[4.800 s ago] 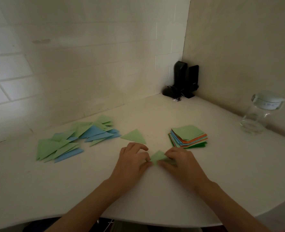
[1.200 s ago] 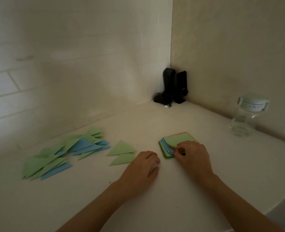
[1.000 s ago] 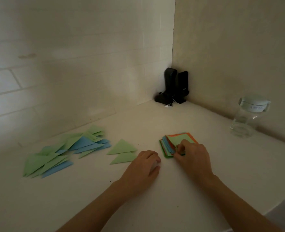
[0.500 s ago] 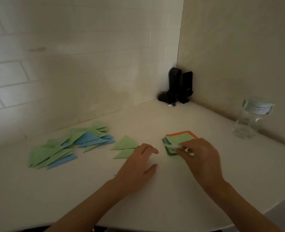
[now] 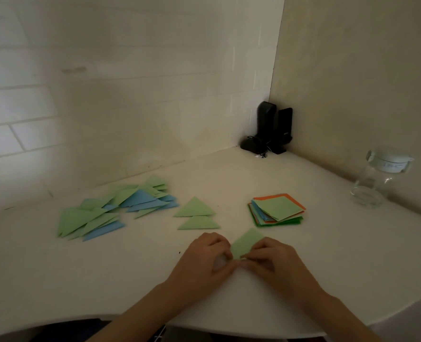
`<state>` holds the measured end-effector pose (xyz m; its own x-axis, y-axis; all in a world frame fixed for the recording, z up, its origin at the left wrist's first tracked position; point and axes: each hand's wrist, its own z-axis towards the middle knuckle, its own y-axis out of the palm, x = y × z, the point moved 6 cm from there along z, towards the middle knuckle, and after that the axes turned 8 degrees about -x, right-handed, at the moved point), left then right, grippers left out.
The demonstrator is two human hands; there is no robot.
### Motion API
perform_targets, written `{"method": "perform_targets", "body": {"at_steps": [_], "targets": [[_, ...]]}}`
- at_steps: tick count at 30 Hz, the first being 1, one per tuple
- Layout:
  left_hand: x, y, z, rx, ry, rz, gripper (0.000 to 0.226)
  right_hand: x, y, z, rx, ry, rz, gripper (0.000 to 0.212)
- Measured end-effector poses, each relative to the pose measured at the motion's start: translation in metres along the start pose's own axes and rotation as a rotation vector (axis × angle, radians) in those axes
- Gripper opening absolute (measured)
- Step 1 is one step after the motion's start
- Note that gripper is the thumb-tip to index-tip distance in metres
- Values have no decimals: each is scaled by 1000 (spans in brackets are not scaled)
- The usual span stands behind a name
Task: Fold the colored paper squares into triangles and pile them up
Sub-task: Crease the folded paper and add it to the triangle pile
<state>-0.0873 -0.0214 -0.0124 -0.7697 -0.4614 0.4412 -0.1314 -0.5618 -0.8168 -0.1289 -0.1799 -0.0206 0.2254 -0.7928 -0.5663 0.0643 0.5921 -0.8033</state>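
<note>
A light green paper square [image 5: 246, 244] lies on the white tabletop [image 5: 328, 255] near its front edge, at about 6 o'clock from the middle of the table, turned corner-up like a diamond – its far corner points to roughly 1 o'clock and the diagonal from that corner back toward the person is its long axis. The near half is hidden under fingers, so how far the fold has got I cannot tell. The left hand [image 5: 205, 261] has its fingers curled in at the sheet's left edge and the right hand [image 5: 272, 261] pinches the near right edge; both hold the paper, probably to bring one corner onto the opposite one while the sheet stays pinned flat. At 12 o'clock from the hands lie two green triangles [image 5: 196, 214], one just behind the other and touching – likely parked close for quick dropping rather than piled. At 1 o'clock sits the stack of unfolded squares [image 5: 277, 211], green on top with orange, blue and dark green edges showing, within easy reach of the right hand. At 10 o'clock spreads a loose heap of green and blue triangles [image 5: 113, 208], more scattered than stacked. Farther out, black speakers [image 5: 273, 129] stand in the wall corner at 12 o'clock and a glass jar with a white lid [image 5: 377, 178] at 2 o'clock
</note>
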Motion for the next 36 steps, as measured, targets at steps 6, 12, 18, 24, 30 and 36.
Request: {"method": "perform_targets", "body": {"at_steps": [6,12,18,24,30,36], "targets": [[-1,6,3,96,-83,-17,25,0,-7,1,89,32,12,20],[-6,10,9,74,-159,-115,13,8,-6,-2,149,150,163,21],[-14,8,8,-18,-165,-211,10,15,-13,0,1,198,241,24],[-8,6,5,-46,-50,-127,18,2,1,10,-43,180,38,10],[-3,4,1,-153,51,-8,37,0,9,19,-177,88,-30,29],[4,9,4,-131,121,116,20,1,7,19,-153,14,-12,48]]}}
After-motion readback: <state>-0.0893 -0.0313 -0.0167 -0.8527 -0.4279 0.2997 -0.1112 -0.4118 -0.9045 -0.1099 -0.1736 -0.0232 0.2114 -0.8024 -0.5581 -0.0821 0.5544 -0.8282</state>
